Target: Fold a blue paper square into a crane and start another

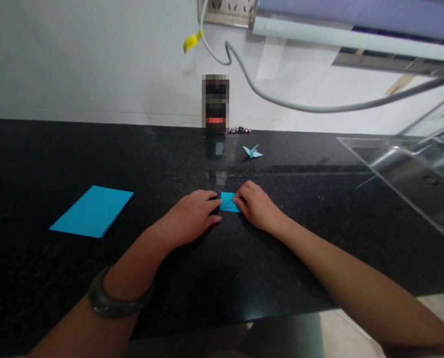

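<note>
A small folded piece of blue paper [228,202] lies on the black stone counter [244,258] between my two hands. My left hand [194,215] rests on the counter with its fingers curled, the fingertips pressing the paper's left edge. My right hand [255,205] has its fingers bent and pinched on the paper's right edge. A dark bangle circles my left wrist. Part of the paper is hidden under my fingers.
A stack of blue paper sheets [92,211] lies to the left. A finished blue paper crane [252,151] stands farther back. A dark upright object [215,103] leans at the wall with small beads beside it. A steel sink [411,174] is at right; a grey hose [300,104] hangs above.
</note>
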`<control>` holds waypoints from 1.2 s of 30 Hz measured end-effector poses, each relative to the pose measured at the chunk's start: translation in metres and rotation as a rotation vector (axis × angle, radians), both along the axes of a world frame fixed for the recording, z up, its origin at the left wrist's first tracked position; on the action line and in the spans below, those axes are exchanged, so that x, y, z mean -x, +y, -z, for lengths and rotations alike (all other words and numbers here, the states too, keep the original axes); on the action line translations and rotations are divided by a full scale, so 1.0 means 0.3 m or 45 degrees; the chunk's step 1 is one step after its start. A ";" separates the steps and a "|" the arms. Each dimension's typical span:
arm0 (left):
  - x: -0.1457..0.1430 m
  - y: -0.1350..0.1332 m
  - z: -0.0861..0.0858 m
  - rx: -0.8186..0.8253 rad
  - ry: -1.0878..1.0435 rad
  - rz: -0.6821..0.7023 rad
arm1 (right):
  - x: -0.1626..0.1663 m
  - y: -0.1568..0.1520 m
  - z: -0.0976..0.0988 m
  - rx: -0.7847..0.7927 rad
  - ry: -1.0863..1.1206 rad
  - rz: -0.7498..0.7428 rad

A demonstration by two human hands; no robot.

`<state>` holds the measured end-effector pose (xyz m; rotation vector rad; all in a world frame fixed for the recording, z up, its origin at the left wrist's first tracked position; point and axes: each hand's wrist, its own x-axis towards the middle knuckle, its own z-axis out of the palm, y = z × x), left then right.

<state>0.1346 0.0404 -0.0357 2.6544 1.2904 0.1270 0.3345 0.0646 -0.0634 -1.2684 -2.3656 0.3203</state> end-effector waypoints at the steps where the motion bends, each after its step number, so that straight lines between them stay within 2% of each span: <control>1: 0.003 0.009 -0.005 -0.002 -0.028 -0.005 | 0.000 0.000 0.000 0.001 0.000 -0.004; 6: -0.009 0.055 -0.037 -0.058 -0.032 -0.176 | -0.003 0.000 -0.001 -0.001 0.003 -0.022; 11: -0.059 0.084 -0.015 -0.038 -0.158 -0.099 | -0.006 0.000 0.004 0.000 0.023 -0.015; 18: -0.087 0.105 0.040 0.018 -0.255 -0.193 | -0.003 0.002 0.003 -0.003 0.036 -0.004; 28: -0.079 0.120 0.046 0.157 -0.403 -0.252 | -0.004 0.000 0.001 -0.003 0.054 0.003; 36: -0.075 0.115 0.045 0.179 -0.420 -0.247 | -0.001 0.000 -0.003 0.012 0.028 0.040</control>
